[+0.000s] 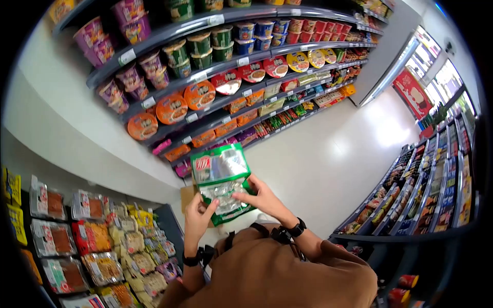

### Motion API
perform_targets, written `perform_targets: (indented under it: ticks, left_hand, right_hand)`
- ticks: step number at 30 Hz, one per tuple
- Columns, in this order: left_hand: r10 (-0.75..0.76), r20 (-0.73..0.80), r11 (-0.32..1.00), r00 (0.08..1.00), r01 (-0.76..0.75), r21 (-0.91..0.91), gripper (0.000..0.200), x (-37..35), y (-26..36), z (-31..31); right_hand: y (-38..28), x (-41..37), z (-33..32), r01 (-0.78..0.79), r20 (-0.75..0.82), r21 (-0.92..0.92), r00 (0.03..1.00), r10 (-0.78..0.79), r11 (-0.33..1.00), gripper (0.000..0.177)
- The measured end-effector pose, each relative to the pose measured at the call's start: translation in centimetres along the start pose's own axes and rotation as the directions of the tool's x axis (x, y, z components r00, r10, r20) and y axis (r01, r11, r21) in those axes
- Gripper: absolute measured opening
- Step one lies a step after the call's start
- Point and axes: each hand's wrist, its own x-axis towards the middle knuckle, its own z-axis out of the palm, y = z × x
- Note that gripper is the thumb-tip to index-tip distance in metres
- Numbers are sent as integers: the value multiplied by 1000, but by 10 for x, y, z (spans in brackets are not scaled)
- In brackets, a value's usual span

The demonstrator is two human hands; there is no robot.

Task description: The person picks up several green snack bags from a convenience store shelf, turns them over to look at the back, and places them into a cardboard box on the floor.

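Both of my hands grip a green snack bag point(222, 167) with a clear window and a red-and-white label, held in front of my body above the floor. My left hand point(197, 214) pinches its lower left side, thumb on the front. On the right edge, my right hand point(263, 197) holds the bag with its thumb laid across the clear plastic. The fingers behind the bag are hidden. What the bag contains is hard to make out through the glare.
Shelves ahead carry cup noodles point(223, 43) and orange bowl noodles point(171, 108). Packaged snacks point(136, 241) fill a display at lower left. A curved shelf unit point(411, 185) of goods stands right. Pale floor point(328, 159) runs toward a red box-like display point(412, 92). A cardboard box point(188, 199) sits behind my left hand.
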Motion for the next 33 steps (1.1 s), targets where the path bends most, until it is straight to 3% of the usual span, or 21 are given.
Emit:
perform_targets:
  ticks: [3, 4, 6, 8, 11, 13, 16, 22, 27, 29, 33]
  left_hand:
    - [22, 10, 990, 1000, -23, 137, 22, 10, -2, 34]
    - [-8, 6, 986, 1000, 7, 164, 22, 10, 2, 44]
    - [-51, -19, 998, 999, 50, -44, 24, 10, 23, 71]
    - [-154, 32, 986, 988, 156, -51, 23, 5, 34, 80]
    - [-166, 1, 985, 986, 166, -45, 27, -2, 20, 87]
    - [-199, -10, 979, 980, 198, -46, 31, -8, 24, 90]
    - [-174, -97, 981, 980, 163, -109, 31, -15, 18, 95]
    - [-231, -179, 966, 956, 204, -157, 31, -20, 19, 86]
    - [-223, -193, 963, 956, 185, -198, 30, -20, 17, 67]
    - [-226, -188, 962, 956, 190, -194, 30, -21, 17, 56]
    - [-241, -187, 926, 952, 168, -338, 29, -21, 13, 26]
  right_hand:
    - [-3, -5, -43, -130, -7, -94, 991, 130, 987, 47]
    - [-9, -7, -49, -70, 11, 36, 998, 70, 997, 45]
    - [-2, -10, -70, -106, -4, 8, 994, 106, 994, 48]
    - [-3, -11, -79, -104, 17, 63, 994, 104, 993, 50]
    - [-2, -7, -87, -145, 55, 110, 989, 140, 983, 48]
    - [8, -4, -96, -186, 121, -30, 975, 189, 982, 48]
    - [0, 2, -87, -162, 170, 16, 973, 157, 987, 43]
    - [-1, 14, -76, -206, 242, -81, 945, 220, 975, 39]
    - [0, 24, -56, -148, 264, -84, 950, 166, 985, 39]
    - [2, 27, -49, -192, 288, -119, 932, 219, 974, 39]
    - [-1, 33, -19, -209, 315, -41, 925, 211, 977, 40]
